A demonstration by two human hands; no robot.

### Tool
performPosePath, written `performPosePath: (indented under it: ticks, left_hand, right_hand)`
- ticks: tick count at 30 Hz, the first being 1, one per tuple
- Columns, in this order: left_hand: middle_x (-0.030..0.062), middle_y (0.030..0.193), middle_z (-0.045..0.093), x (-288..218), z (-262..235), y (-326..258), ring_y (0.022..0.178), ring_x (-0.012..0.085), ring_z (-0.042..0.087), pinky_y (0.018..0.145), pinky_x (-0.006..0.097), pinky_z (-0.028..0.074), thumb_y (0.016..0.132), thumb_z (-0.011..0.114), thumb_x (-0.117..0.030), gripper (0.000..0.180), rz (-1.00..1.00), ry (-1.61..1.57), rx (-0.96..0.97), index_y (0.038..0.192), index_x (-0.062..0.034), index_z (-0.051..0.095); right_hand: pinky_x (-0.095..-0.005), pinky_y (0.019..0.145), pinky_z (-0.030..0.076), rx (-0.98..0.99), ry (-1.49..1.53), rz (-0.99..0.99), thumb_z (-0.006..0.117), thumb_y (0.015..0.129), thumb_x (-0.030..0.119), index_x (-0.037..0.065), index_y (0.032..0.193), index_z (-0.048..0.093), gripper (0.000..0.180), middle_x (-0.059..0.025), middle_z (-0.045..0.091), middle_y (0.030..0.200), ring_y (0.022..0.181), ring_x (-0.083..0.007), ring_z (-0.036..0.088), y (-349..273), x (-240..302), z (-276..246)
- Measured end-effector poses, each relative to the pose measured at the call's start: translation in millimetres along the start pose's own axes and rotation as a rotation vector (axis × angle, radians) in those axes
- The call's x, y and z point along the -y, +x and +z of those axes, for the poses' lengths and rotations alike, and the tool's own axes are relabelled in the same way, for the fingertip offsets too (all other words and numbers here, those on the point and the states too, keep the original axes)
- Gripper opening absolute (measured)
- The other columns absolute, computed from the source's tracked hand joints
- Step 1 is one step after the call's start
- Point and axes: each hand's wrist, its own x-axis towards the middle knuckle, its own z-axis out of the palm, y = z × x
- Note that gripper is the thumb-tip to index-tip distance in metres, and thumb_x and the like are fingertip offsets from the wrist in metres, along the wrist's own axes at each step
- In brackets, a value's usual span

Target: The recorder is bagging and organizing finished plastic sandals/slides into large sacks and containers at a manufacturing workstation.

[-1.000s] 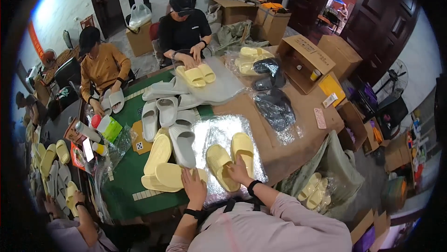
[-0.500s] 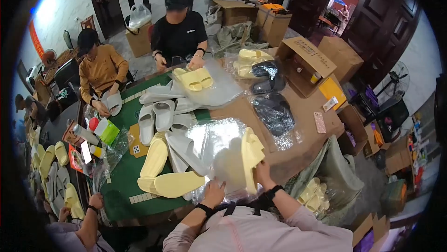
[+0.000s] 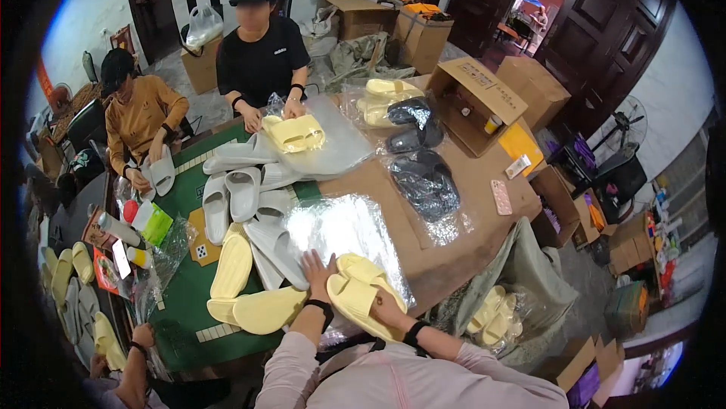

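My right hand (image 3: 388,311) grips a pair of pale yellow slippers (image 3: 351,297), held together low over the near table edge. Just left of them, my left hand (image 3: 318,273) has its fingers spread on a stack of shiny clear plastic bags (image 3: 344,226). Grey slippers (image 3: 243,193) are heaped beyond my left hand. More yellow slippers (image 3: 268,311) lie soles up to its left. Past the bags rest black slippers in clear wrap (image 3: 427,186).
Across the table a person in black (image 3: 265,61) handles yellow slippers (image 3: 295,134) on plastic sheets. Another person in brown (image 3: 147,118) holds a grey slipper. An open carton (image 3: 476,110) and a pink phone (image 3: 501,197) are on the right. Bagged yellow slippers (image 3: 495,318) lie below the edge.
The yellow slippers in my right hand have come left and down, turning from edge-on to show their tops. My left hand has moved forward and spread over the bags. The view has shifted slightly.
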Motion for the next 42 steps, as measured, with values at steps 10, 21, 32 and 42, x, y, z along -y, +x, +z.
performPosePath:
  ticks: [10,21,32,42]
  left_hand:
    - [0.0306,0.142,0.020,13,-60,-9,0.133,0.0453,0.012,0.105,0.060,0.003,0.077,0.054,-0.053,0.071,-0.083,0.357,0.275,0.136,-0.0171,0.038]
    - [0.0275,0.140,0.026,-30,-58,-100,0.130,0.0439,0.023,0.098,0.062,0.026,0.073,0.063,-0.050,0.078,0.452,0.290,0.550,0.137,-0.0143,0.036]
    - [0.0316,0.140,0.021,-15,-24,-94,0.128,0.0500,0.021,0.101,0.060,0.022,0.078,0.058,-0.051,0.071,0.444,0.034,0.458,0.135,-0.0145,0.038]
    - [0.0183,0.129,0.044,-14,-27,-80,0.118,0.0369,0.042,0.096,0.047,0.034,0.083,0.053,-0.032,0.039,0.487,0.034,0.346,0.116,-0.0122,0.056]
  right_hand:
    - [-0.0286,0.079,0.045,-0.004,0.092,-0.002,0.051,0.087,0.012,-0.004,0.108,0.057,0.028,-0.0132,0.061,0.106,0.090,-0.0181,0.059,15,7,-12]
    - [-0.0249,0.071,0.046,-0.350,0.546,0.201,0.053,0.087,0.009,-0.005,0.098,0.064,0.021,-0.0072,0.065,0.090,0.080,-0.0119,0.059,25,18,-40]
    - [-0.0297,0.061,0.051,-0.412,0.636,0.205,0.051,0.089,0.012,-0.002,0.098,0.061,0.020,-0.0084,0.065,0.086,0.071,-0.0164,0.063,7,36,-73]
    - [-0.0271,0.065,0.051,-0.332,0.820,0.160,0.052,0.089,0.010,-0.003,0.101,0.061,0.020,-0.0071,0.065,0.092,0.076,-0.0146,0.064,-22,75,-91]
